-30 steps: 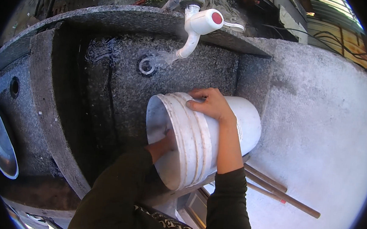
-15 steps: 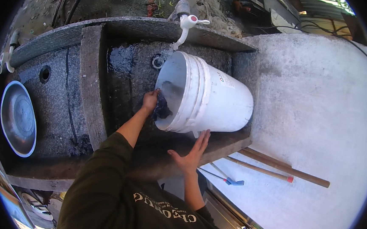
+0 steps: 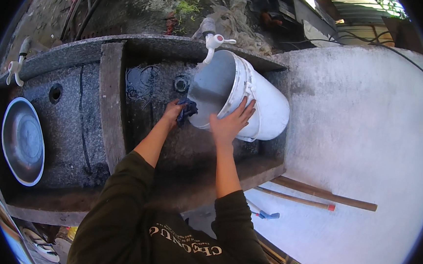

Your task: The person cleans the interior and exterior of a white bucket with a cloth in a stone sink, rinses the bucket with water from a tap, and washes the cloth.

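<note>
A white plastic bucket [image 3: 267, 109] lies tilted on its side in the right basin of the stone sink [image 3: 110, 95], its mouth toward the left. My left hand [image 3: 172, 112] is closed on a dark wet cloth [image 3: 187, 111] at the lower edge of that mouth. On the bucket's near side, my right hand [image 3: 231, 123] rests against the rim and outer wall with its fingers stretched out. Just above the rim is a white tap [image 3: 212, 46] with a lever handle. Whether water runs from it is hard to make out.
In the left basin, a shallow metal bowl [image 3: 24, 141] leans near a drain hole [image 3: 56, 93]. A second white tap [image 3: 15, 69] is at the far left. Beyond the right basin stands a white wall [image 3: 359, 122], with wooden poles [image 3: 325, 193] leaning below the sink edge.
The cloth has come out of the bucket's mouth in my left hand. My right hand has moved up onto the bucket's rim, and the bucket has turned a little.
</note>
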`<control>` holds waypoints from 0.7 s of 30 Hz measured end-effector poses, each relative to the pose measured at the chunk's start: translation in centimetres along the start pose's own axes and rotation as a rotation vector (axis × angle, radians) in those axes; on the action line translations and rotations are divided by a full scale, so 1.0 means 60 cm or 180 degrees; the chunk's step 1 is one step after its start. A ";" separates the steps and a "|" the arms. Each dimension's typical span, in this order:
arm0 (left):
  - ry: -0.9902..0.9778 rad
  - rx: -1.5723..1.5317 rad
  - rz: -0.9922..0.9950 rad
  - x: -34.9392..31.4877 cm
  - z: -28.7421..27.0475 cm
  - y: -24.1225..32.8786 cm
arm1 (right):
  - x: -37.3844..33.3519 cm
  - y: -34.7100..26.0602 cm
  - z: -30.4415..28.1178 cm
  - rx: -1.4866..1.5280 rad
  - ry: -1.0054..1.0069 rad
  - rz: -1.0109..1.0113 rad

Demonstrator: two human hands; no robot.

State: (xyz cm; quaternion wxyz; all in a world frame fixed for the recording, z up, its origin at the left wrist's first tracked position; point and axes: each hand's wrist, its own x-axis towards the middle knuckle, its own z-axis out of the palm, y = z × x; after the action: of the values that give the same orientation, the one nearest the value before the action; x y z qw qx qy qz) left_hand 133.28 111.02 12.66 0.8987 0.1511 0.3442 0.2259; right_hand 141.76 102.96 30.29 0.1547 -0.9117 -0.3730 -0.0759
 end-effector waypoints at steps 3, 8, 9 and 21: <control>0.0511 0.1204 0.0370 0.064 -0.006 0.004 | 0.013 -0.006 -0.039 0.0164 -0.0272 -0.0239; 0.0763 0.0135 0.0344 0.139 0.039 0.092 | -0.100 -0.055 0.029 0.2539 -0.0947 -0.0309; 0.0395 -0.0550 -0.0109 0.129 0.079 0.111 | -0.117 -0.040 0.090 0.3577 -0.1186 0.0307; 0.1264 0.5513 0.1342 0.107 0.056 0.156 | 0.041 -0.095 0.384 0.6253 -0.1468 0.3324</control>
State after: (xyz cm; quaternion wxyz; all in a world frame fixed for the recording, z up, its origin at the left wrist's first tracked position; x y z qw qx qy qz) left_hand 137.00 121.87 15.54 0.3354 0.7910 0.5069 0.0700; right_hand 140.00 116.24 10.51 0.7431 -0.4322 0.1349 0.4928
